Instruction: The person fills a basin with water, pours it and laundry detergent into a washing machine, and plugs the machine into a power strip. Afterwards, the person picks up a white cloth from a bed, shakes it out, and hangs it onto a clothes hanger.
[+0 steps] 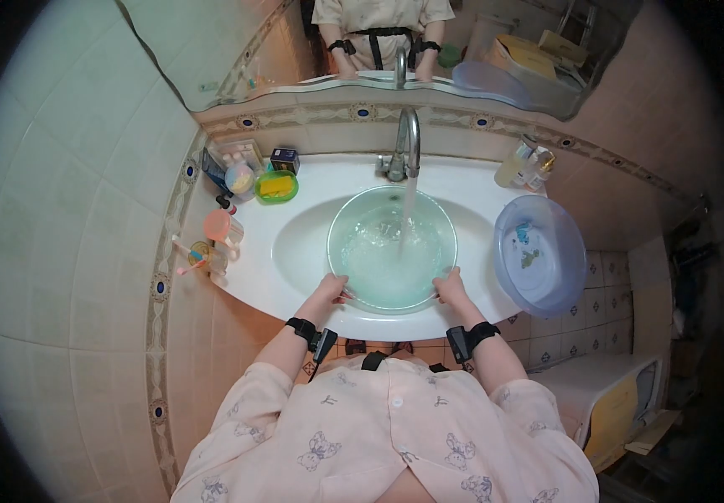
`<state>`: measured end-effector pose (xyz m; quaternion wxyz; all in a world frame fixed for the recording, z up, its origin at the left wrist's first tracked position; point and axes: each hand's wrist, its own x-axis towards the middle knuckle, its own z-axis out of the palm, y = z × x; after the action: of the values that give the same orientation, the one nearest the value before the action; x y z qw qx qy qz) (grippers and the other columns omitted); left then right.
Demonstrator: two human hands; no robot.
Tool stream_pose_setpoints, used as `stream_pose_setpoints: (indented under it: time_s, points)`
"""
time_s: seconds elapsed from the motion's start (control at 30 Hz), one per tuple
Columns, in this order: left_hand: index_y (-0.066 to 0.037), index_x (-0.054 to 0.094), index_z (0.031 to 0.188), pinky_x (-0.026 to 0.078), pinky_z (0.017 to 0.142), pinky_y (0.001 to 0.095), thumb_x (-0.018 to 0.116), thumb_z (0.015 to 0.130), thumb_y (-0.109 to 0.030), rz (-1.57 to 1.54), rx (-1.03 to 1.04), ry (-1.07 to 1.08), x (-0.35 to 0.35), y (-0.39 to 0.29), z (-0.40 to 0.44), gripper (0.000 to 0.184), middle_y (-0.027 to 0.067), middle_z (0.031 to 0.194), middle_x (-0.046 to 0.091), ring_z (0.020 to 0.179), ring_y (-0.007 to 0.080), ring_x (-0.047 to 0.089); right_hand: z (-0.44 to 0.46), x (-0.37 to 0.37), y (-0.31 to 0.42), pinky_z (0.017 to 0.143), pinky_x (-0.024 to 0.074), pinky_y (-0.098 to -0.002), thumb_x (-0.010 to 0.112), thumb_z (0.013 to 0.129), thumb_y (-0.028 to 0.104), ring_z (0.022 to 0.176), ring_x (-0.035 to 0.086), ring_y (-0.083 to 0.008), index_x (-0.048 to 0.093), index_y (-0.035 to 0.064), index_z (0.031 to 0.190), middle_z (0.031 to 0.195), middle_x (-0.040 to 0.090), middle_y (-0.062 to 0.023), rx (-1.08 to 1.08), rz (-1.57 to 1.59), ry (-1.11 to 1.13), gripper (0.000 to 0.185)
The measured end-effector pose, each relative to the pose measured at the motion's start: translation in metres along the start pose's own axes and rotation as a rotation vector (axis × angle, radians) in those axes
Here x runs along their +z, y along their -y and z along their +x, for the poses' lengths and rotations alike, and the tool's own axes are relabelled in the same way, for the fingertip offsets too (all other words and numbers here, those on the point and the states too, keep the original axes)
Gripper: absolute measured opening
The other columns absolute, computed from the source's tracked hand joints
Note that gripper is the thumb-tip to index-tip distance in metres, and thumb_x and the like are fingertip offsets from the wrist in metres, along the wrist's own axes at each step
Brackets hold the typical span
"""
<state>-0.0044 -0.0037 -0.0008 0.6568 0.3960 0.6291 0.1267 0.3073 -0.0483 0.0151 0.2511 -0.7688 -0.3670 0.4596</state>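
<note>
Tabletop [257,270]: white, with a sunken oval sink [299,243].
Green basin [337,222]: sits in the sink, directly under the tap [413,138].
Basin's direction: opens upward, looks roughly level; round, so without any long axis.
Water [378,277]: covers the basin's bottom; seems partway through filling, though cannot tell how deep.
Tap: arches over and pours into the basin; not yet turned off.
Left hand [334,287]: closed narrowly on the near left rim, holding the basin.
Right hand [451,288]: likewise narrow, holding the near right rim.
</note>
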Motion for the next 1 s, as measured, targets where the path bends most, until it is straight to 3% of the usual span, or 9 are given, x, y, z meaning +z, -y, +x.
stream_pose_setpoints:
  time_s: [0.1,0.2,0.27,0.37,0.6,0.7,0.77,0.87,1.0]
  points:
    - [0.007,0.054,0.097,0.045,0.043,0.0249,0.049,0.088,-0.024,-0.112,0.040,-0.034,0.002,0.005,0.001,0.033,0.0126,0.072,0.062,0.053,0.0152,0.056,-0.009,-0.005,0.008,0.038,0.0444,-0.0290,0.057,0.077,0.012,0.049,0.057,-0.0213,0.029,-0.0045,0.116,0.077,0.057,-0.0176,-0.013,0.020,-0.022,0.051]
    - [0.008,0.050,0.107,0.051,0.060,0.0309,0.054,0.087,-0.026,-0.081,-0.020,0.049,0.001,-0.005,-0.005,0.039,0.0201,0.091,0.061,0.075,0.0217,0.061,-0.019,-0.016,0.028,0.059,0.0537,-0.0366,0.064,0.073,0.012,0.077,0.063,-0.0309,0.025,-0.0075,0.123,0.096,0.056,-0.0273,0.129,-0.055,0.106,0.066]
    - [0.006,0.039,0.124,0.044,0.089,0.0407,0.060,0.084,-0.031,0.628,0.382,-0.666,0.011,-0.004,-0.004,0.058,0.0257,0.121,0.047,0.107,0.0312,0.051,-0.025,-0.013,0.028,0.091,0.0440,-0.0449,0.069,0.072,0.018,0.117,0.046,-0.0347,0.019,-0.0058,0.135,0.126,0.042,-0.0287,-0.314,-0.646,-0.335,0.084]
    - [-0.001,0.023,0.139,0.024,0.106,0.0500,0.068,0.076,-0.044,0.870,0.778,-0.595,0.015,-0.042,-0.021,0.089,0.0268,0.141,0.022,0.131,0.0373,0.025,-0.012,-0.011,0.044,0.106,0.0246,-0.0488,0.076,0.067,0.031,0.134,0.021,-0.0368,0.011,-0.0024,0.141,0.143,0.021,-0.0242,-0.623,-0.807,-0.202,0.104]
    - [-0.013,0.015,0.145,0.006,0.108,0.0591,0.066,0.070,-0.058,1.234,0.533,-0.203,0.070,-0.060,0.008,0.102,0.0207,0.150,0.007,0.140,0.0348,0.003,0.027,0.036,0.055,0.107,0.0202,-0.0540,0.079,0.059,0.049,0.135,0.017,-0.0424,0.014,-0.0024,0.141,0.145,0.016,-0.0275,-0.464,-1.074,0.137,0.117]
    - [-0.013,0.010,0.146,0.006,0.107,0.0604,0.062,0.079,-0.042,1.254,0.477,-0.150,0.079,-0.043,0.035,0.089,0.0195,0.151,0.005,0.140,0.0361,0.003,0.047,0.054,0.038,0.109,0.0128,-0.0534,0.069,0.073,0.039,0.137,0.012,-0.0388,0.014,-0.0005,0.143,0.148,0.010,-0.0246,-0.375,-1.191,0.233,0.098]
    - [-0.014,0.007,0.147,0.005,0.105,0.0627,0.057,0.081,-0.023,1.363,0.563,-0.325,0.087,-0.009,0.074,0.083,0.0176,0.152,0.001,0.140,0.0358,0.002,0.070,0.074,-0.002,0.110,0.0112,-0.0511,0.053,0.083,0.022,0.138,0.010,-0.0392,0.014,-0.0008,0.143,0.149,0.008,-0.0247,-0.522,-1.285,-0.009,0.076]
    - [-0.014,0.006,0.147,0.003,0.104,0.0648,0.054,0.076,-0.009,1.398,0.574,-0.386,0.090,-0.008,0.077,0.086,0.0174,0.152,-0.003,0.140,0.0349,0.000,0.057,0.068,0.007,0.111,0.0097,-0.0496,0.042,0.083,0.011,0.138,0.010,-0.0392,0.016,-0.0007,0.143,0.149,0.010,-0.0248,-0.528,-1.195,0.039,0.066]
    - [-0.015,0.005,0.147,0.001,0.104,0.0654,0.055,0.076,-0.010,1.362,0.429,-0.229,0.089,-0.022,0.072,0.087,0.0166,0.152,-0.007,0.140,0.0343,-0.002,0.058,0.067,0.025,0.111,0.0095,-0.0493,0.043,0.084,0.012,0.138,0.011,-0.0400,0.018,0.0022,0.143,0.148,0.012,-0.0250,-0.494,-1.196,0.130,0.065]
